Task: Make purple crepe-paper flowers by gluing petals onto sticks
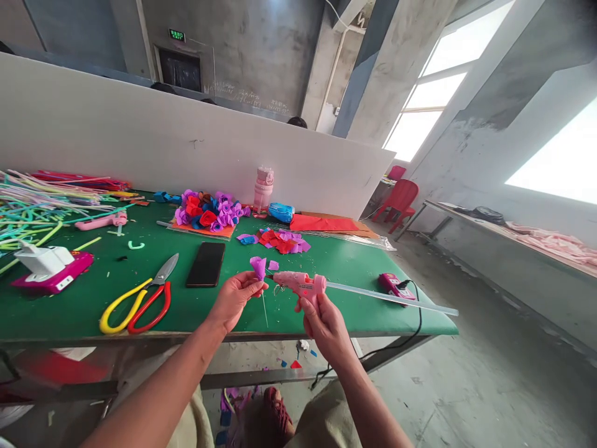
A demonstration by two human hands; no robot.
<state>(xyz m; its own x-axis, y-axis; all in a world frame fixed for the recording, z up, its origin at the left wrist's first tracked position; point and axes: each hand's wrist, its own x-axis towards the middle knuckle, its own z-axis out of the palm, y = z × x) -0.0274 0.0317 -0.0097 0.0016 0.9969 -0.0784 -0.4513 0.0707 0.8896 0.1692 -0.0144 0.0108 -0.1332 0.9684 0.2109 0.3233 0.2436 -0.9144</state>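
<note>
My left hand (239, 296) pinches a purple paper flower (258, 267) on a thin stem (265, 310) that hangs below the fingers. In my right hand (321, 320) is a pink hot glue gun (301, 283), its nozzle pointing left, close to the flower; whether they touch I cannot tell. A long clear glue stick (392, 297) sticks out of the gun's back end. Just behind the nozzle tip lies a small purple paper piece (273, 265). Beyond the hands are loose red, purple and blue petals (283, 241) and a pile of finished-looking paper flowers (209, 210).
On the green table (354, 255) lie scissors (152, 292), a black phone (206, 264), a second glue gun (102, 221), power sockets (395, 287) with a black cord, pipe-cleaner-like sticks (41, 199), a pink bottle (263, 190) and red paper (324, 223). A white board (186, 137) stands behind.
</note>
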